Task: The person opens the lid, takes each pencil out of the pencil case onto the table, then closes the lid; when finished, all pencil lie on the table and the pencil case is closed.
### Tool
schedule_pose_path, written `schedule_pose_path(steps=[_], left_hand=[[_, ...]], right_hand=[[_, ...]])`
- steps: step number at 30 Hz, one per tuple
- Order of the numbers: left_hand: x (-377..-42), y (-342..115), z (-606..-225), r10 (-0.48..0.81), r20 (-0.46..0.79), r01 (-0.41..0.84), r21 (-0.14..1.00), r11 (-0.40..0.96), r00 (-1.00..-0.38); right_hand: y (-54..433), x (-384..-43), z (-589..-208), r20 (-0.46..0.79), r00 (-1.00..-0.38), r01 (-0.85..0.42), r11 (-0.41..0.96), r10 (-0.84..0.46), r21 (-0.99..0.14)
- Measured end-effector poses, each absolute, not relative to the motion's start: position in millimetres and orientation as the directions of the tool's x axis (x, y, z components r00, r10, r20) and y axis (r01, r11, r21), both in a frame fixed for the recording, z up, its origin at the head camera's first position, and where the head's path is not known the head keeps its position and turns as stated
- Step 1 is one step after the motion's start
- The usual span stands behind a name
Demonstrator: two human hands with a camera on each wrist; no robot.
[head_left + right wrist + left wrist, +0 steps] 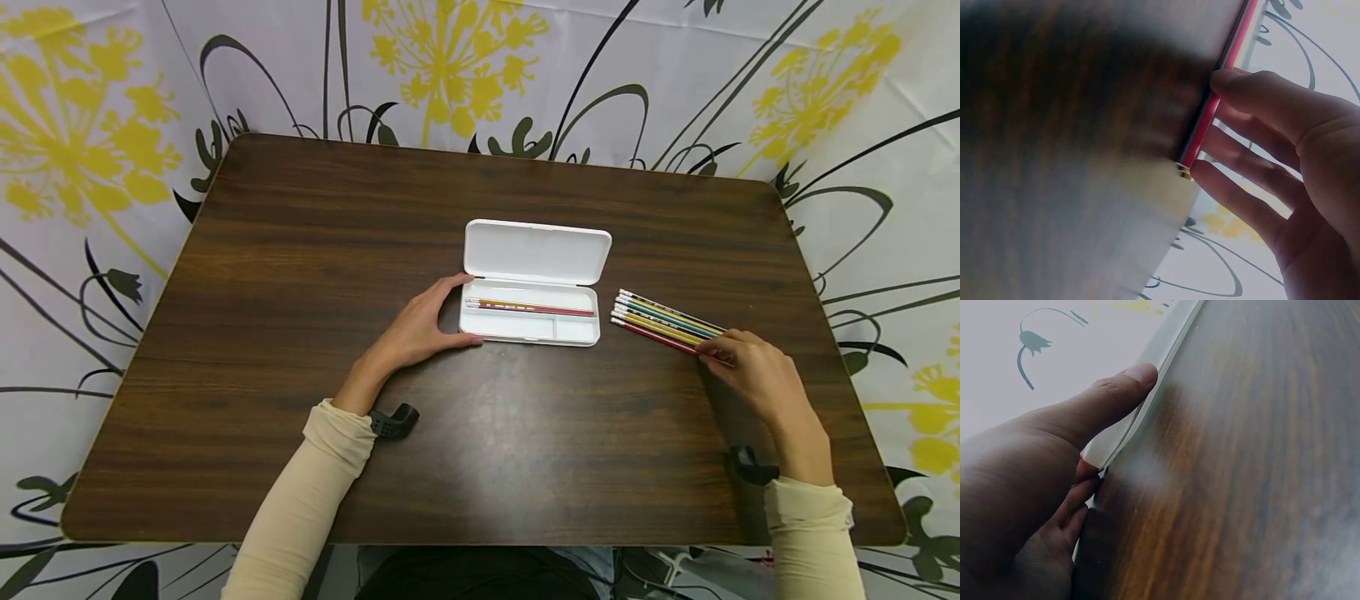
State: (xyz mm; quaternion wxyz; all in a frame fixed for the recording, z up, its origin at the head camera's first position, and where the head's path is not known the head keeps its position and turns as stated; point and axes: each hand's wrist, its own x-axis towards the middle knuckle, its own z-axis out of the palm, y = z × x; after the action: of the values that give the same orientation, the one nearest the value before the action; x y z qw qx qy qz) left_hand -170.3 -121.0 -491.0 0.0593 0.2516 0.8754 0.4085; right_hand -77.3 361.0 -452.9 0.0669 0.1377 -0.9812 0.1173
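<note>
From where I stand, a patterned cloth [45,333] with yellow flowers hangs at the far left, beyond the brown table [247,350]. Next comes a cream left sleeve [303,508], with a black device [395,422] worn at the wrist. The left hand [408,337] grips the left end of the white case [517,331]: thumb against the front edge, index finger at the rear corner, beside the hinge line. The case sits on the table, right of centre, with its lid [536,252] fully open and laid back, away from the person. Inside the tray, two pencils [536,307], one yellowish and one red, lie side by side lengthwise, white ends to the left. A short divider [555,327] stands in front of them.

Right of the case, and apart from it, is a slanted flat row of loose pencils [660,321]: black, green, yellow and red, white ends toward the case. The right hand [761,375] grasps the row near its right end; the right wrist view shows the thumb on the near side, by the red pencil. Whether the row touches the table cannot be determined. A second black device and a cream right sleeve [813,537] complete that side.
</note>
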Motion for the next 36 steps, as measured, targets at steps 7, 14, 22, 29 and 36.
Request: schedule_pose_path(steps=[7,14,22,29,36], left_hand=[[-170,-122,-490,0.488,0.099,0.389,0.747,0.539,-0.867],[-171,-123,-489,0.484,0.097,0.387,0.742,0.547,-0.869],[-170,-121,-490,0.493,0.101,0.396,0.74,0.543,-0.864],[-170,-121,-491,0.495,0.091,0.39,0.742,0.545,-0.864],[-171,-122,-491,0.49,0.096,0.391,0.741,0.545,-0.866]], right_hand=[[355,-82,-439,0.176,-0.95,-0.289,0.936,-0.256,-0.2],[312,-113,-427,0.182,-0.921,-0.377,0.906,-0.345,-0.191],[228,-155,-425,0.173,-0.859,-0.512,0.812,-0.482,-0.28],[200,-165,-418,0.118,-0.847,-0.528,0.797,-0.518,-0.295],[198,-171,-421,-0.059,-0.863,-0.465,0.835,-0.501,-0.293]])
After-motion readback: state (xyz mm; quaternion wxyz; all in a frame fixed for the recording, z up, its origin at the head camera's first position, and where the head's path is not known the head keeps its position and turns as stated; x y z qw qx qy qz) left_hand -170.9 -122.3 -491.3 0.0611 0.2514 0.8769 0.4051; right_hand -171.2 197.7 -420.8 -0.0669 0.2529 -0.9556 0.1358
